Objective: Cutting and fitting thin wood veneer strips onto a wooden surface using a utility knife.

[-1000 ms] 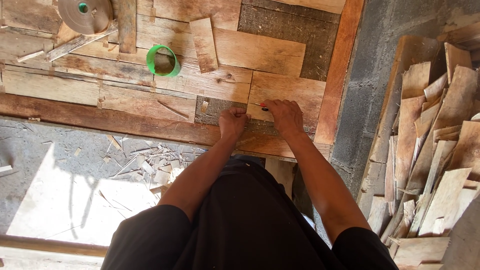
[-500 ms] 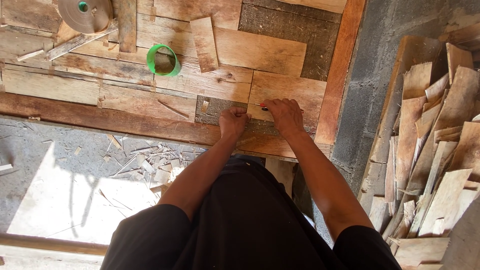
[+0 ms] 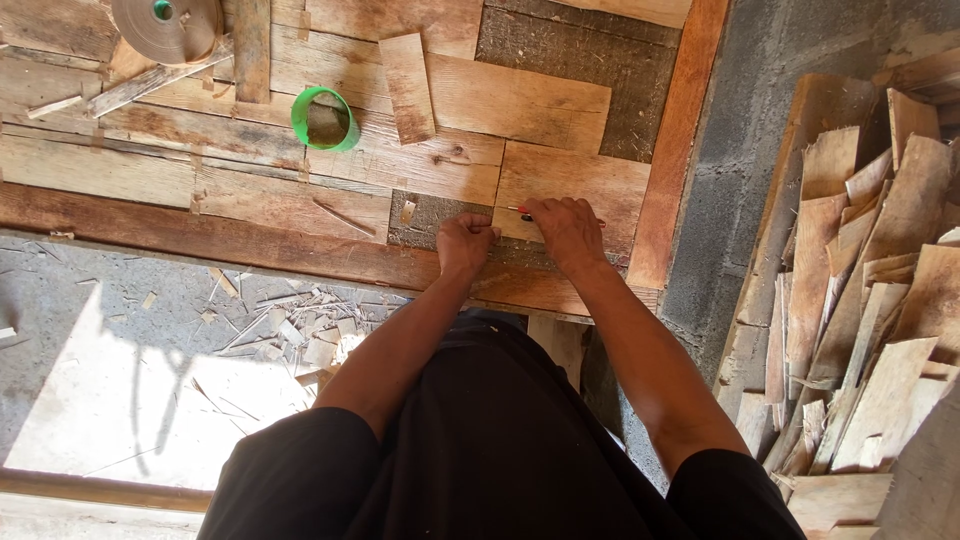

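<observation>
My left hand (image 3: 465, 243) is closed into a fist and presses on the lower edge of a wooden board surface, beside a small dark gap (image 3: 425, 215) in the boards. My right hand (image 3: 565, 232) lies just to its right, fingers closed around a thin red-tipped tool (image 3: 521, 211), likely a pencil, whose tip pokes out to the left. Both hands rest on a light wooden plank (image 3: 580, 185). A reddish frame rail (image 3: 250, 240) runs under the hands.
A green plastic ring (image 3: 325, 120) and a short loose plank (image 3: 408, 88) lie on the boards. A roll of tan tape (image 3: 168, 25) sits at the top left. Wood chips (image 3: 300, 325) litter the concrete floor. A heap of wood offcuts (image 3: 870, 300) lies at the right.
Both hands have stayed almost in place on the plank's lower edge; only a slight shift of the view shows.
</observation>
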